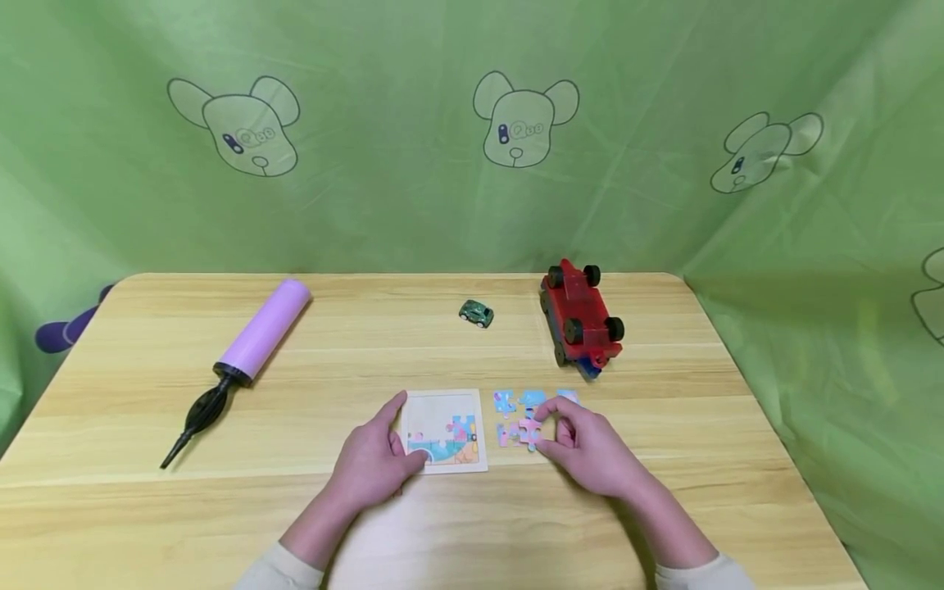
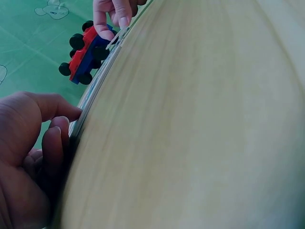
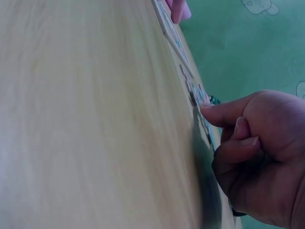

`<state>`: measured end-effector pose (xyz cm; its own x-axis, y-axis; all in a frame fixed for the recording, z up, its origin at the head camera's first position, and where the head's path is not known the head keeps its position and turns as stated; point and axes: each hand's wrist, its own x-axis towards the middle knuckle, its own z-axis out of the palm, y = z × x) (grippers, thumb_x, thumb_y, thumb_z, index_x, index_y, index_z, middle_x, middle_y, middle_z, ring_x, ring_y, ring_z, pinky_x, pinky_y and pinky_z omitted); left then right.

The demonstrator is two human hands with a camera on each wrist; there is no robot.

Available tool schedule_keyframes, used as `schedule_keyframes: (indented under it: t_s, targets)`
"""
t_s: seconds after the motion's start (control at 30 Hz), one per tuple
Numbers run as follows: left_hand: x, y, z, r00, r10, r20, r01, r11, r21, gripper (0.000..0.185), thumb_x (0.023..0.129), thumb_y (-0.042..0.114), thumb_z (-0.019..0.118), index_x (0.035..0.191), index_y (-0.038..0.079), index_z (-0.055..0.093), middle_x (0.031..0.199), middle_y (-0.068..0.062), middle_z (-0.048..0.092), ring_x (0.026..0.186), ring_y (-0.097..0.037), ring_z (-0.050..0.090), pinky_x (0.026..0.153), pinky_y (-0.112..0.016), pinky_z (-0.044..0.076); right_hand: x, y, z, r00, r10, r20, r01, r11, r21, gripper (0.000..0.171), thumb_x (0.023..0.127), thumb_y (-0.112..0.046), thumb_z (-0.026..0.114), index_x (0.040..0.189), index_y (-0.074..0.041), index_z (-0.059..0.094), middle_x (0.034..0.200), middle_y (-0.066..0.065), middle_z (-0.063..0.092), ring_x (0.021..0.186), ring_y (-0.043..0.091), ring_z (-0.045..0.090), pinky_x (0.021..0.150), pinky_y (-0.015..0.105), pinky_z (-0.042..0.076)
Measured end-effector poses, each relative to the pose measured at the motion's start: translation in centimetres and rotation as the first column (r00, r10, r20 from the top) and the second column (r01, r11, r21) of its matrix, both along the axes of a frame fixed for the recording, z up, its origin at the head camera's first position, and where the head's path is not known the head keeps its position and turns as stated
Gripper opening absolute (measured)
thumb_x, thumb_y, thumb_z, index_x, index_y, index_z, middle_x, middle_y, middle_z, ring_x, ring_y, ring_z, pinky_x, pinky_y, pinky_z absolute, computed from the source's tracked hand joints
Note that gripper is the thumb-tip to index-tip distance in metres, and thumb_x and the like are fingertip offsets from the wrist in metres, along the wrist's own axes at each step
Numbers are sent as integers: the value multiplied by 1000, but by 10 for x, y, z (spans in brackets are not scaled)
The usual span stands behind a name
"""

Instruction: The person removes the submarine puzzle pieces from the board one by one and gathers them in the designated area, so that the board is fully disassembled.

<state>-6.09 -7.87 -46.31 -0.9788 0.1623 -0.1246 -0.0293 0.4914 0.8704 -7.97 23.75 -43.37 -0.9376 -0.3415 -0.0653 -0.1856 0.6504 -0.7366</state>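
A square puzzle tray (image 1: 435, 407) lies flat near the table's middle, with several pieces fitted along its bottom and right side. My left hand (image 1: 372, 463) holds it at the left, forefinger along the upper left edge and thumb at the lower left. Between the thumb and forefinger of my right hand (image 1: 590, 451) is a pink puzzle piece (image 1: 529, 429), pinched low over the table right of the tray. Loose blue and pink puzzle pieces (image 1: 505, 401) lie around it, some partly hidden by the right hand. The right wrist view shows that hand's other fingers curled in.
Behind the loose pieces, a red and blue toy vehicle (image 1: 583, 311) lies with wheels showing. A small green toy car (image 1: 476, 313) stands left of it. Far left lies a purple hand pump (image 1: 267, 328) with a black nozzle. Green cloth (image 1: 406, 205) hangs behind the table.
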Motion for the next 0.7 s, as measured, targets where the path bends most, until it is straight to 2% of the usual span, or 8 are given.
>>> schedule_keyframes:
  t_s: [0.23,0.7]
  targets:
    - [0,0,0,1000,-1,-5,1,1000,-5,90,79,13,80,154,-1,32,57,3,56,40,-14,53,45,-29,43,-1,8,-5,1000,-7,22,7,1000,22,24,90,-7,74,109,-14,62,59,-7,40,51,6,35,60,27,41]
    - [0,0,0,1000,0,-4,0,1000,-3,89,80,14,80,154,0,32,58,3,56,39,-14,53,44,-29,43,-2,12,-1,992,-35,121,38,999,-24,26,90,-7,75,112,-8,61,62,-3,41,52,9,37,62,28,40]
